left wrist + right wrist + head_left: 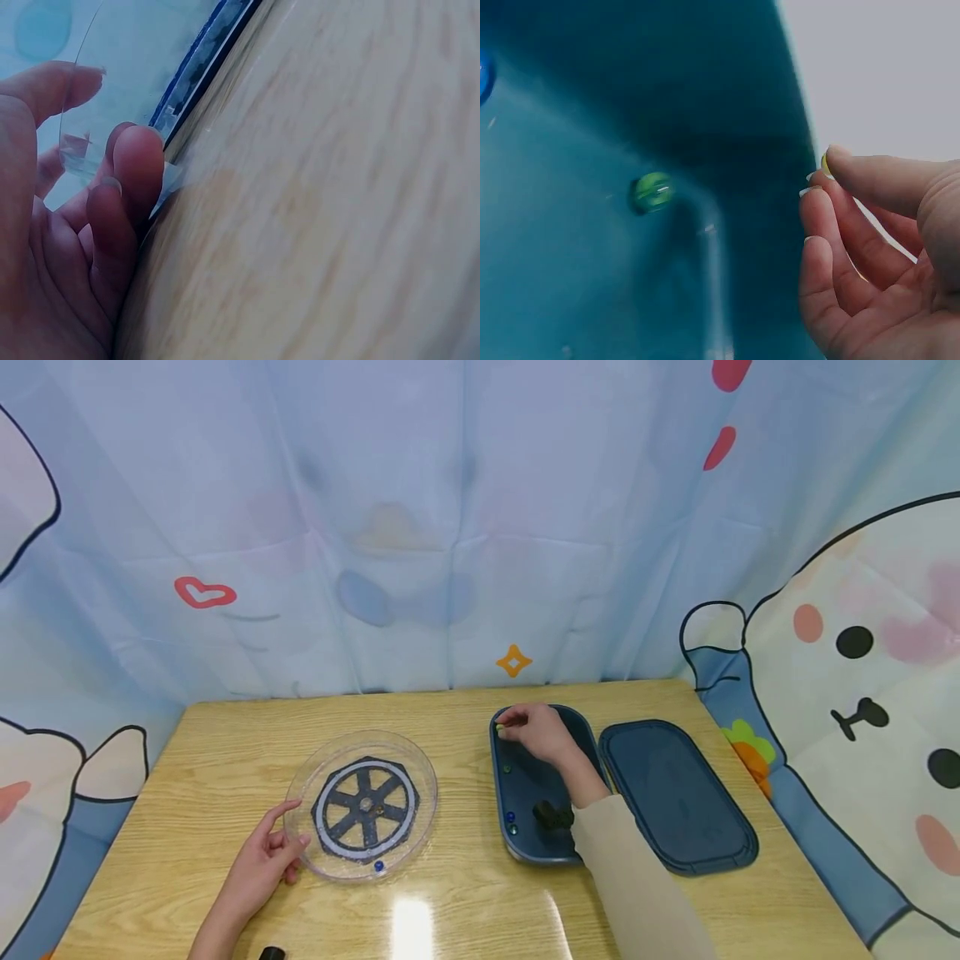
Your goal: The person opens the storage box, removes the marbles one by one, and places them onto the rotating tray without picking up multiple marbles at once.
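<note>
My left hand [264, 860] grips the near-left rim of a clear round dish [426, 827], thumb on one side and fingers curled at the edge. A dark spoked wheel pattern [366, 806] shows in the dish, and a blue marble [378, 866] lies near its front rim. My right hand [536, 731] is over the far left part of a dark blue box [532, 789]. Between thumb and fingertips it pinches a small yellow marble [826, 164], mostly hidden by the thumb. On the box floor sit a green marble [653, 191] and a blue marble [511, 817].
A dark blue lid [678, 793] lies flat just right of the box. Everything stands on a wooden table [465, 827]. A printed curtain [450, 527] hangs along the table's back edge.
</note>
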The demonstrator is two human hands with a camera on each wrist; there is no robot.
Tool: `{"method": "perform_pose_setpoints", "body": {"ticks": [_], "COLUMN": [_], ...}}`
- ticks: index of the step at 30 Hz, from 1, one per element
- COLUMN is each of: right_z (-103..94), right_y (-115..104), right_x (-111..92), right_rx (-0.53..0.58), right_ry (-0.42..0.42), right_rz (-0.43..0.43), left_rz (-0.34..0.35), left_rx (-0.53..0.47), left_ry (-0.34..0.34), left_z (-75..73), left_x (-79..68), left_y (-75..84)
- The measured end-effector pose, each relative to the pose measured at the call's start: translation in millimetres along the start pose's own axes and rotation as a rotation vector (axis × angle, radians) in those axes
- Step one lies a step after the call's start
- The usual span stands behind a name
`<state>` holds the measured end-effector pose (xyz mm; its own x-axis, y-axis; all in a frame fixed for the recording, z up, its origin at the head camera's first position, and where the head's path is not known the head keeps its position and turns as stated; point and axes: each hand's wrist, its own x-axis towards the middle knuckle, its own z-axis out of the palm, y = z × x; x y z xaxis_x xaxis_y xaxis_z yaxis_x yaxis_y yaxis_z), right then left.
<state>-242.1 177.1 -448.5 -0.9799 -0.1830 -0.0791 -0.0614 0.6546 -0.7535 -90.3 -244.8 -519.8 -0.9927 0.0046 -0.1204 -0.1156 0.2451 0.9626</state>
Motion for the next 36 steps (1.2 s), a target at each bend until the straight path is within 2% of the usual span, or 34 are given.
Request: {"method": "perform_pose_setpoints", "body": {"ticks": [5,10,15,20,25,28,36], "right_z": [-0.7,8.3,24.5,51.5,84.8,101.3,127.7], "right_y": [-19.1,-43.2,-71.4,-94.0,-102.1,-101.7,-97.3], "right_x": [-10.2,-20.6,-27.9,-34.6,-43.4,-49.3,-57.0], "right_rx": [0.052,0.077,0.100,0.123,0.155,0.181,0.204], "right_ry": [0.015,0.011,-0.001,-0.063,-0.123,-0.159,-0.221], "right_rz": [-0.045,-0.094,-0.179,-0.253,-0.289,-0.282,-0.235], "left_rz": [-0.007,-0.009,-0.010,-0.018,-0.007,0.001,0.018], "left_rx": [0.005,0.009,0.009,0.008,0.006,0.002,0.003], "left_ry": [0.005,0.007,0.005,0.016,0.023,0.025,0.025], "left_z": [0.1,0.1,0.1,1.1,1.6,2.4,1.7], "left_x": [0.2,0.1,0.5,0.6,0.2,-0.1,-0.2], "left_y": [0.1,-0.1,-0.6,-1.4,-2.3,-2.5,-2.1]}}
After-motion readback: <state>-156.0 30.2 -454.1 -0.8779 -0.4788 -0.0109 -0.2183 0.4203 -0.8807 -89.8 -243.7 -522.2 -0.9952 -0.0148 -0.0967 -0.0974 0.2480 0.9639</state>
